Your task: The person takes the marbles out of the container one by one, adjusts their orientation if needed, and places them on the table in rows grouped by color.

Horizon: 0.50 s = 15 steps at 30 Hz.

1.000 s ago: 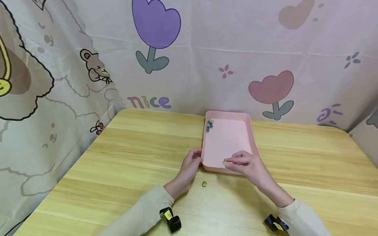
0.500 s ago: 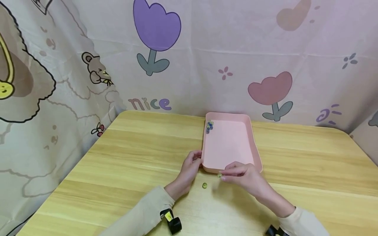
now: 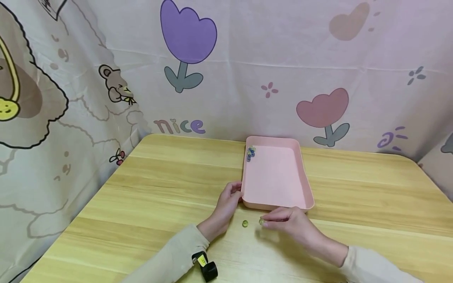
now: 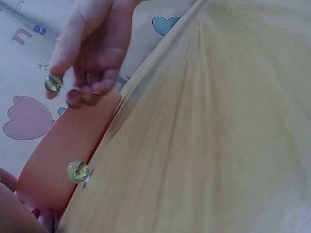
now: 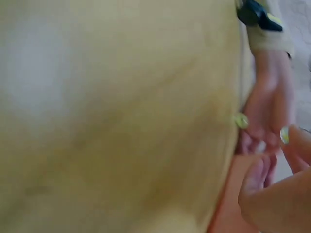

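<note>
- Right hand, lower right of centre: thumb and fingers pinch held marble.
- Loose marble, lower centre: left of held marble, apart; round, no long axis. Between both hands; nearer one unclear.
- Left hand grips pink tray at its lower-left corner.

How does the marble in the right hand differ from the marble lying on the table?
The held marble is pinched in the right hand; the loose marble is untouched. The held marble is raised, while the loose marble rests on the table. Both look round, clear and yellowish-green.
</note>
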Available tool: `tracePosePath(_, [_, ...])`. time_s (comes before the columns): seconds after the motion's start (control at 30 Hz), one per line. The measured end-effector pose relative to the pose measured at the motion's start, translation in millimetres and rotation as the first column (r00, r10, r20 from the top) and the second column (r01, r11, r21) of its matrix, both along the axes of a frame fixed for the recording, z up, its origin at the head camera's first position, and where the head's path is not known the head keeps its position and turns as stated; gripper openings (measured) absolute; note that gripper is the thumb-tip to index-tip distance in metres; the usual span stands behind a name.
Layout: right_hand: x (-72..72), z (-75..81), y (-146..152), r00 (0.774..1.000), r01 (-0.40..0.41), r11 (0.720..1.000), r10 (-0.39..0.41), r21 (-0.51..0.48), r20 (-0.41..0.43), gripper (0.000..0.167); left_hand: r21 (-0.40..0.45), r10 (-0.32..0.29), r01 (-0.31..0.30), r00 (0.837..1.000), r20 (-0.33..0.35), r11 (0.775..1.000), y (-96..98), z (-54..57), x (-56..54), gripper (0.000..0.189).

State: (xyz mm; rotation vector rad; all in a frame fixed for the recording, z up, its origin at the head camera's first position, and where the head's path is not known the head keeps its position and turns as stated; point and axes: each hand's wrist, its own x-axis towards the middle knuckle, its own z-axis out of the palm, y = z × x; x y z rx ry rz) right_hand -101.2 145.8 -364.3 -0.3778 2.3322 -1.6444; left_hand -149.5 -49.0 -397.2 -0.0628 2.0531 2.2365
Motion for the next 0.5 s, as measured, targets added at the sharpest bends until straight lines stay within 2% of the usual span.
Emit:
tracePosePath(0.3, [4.4,-17.1,-6,0.995,0.099,0.995,-0.099,-0.007,-0.004,0.023,0.003,-0.007,0.007,1.0,0.022,1.0,0.6,-0.9,0.4,0.04])
tracePosePath(0.4, [4.5,-18.2,-8,0.99,0.132,0.991,-0.13,0.026,-0.061,0.021,-0.003,-0.004,0.004,1.0,0.027,1.0,0.3,-0.4,-0.3,0.04])
tracePosePath(0.5, [4.3,-18.3,-12,0.982,0.139,0.987,-0.128,0.078,-0.137,0.018,-0.015,-0.001,0.002,1.0,0.03,1.0,-0.3,0.5,-0.7,0.04])
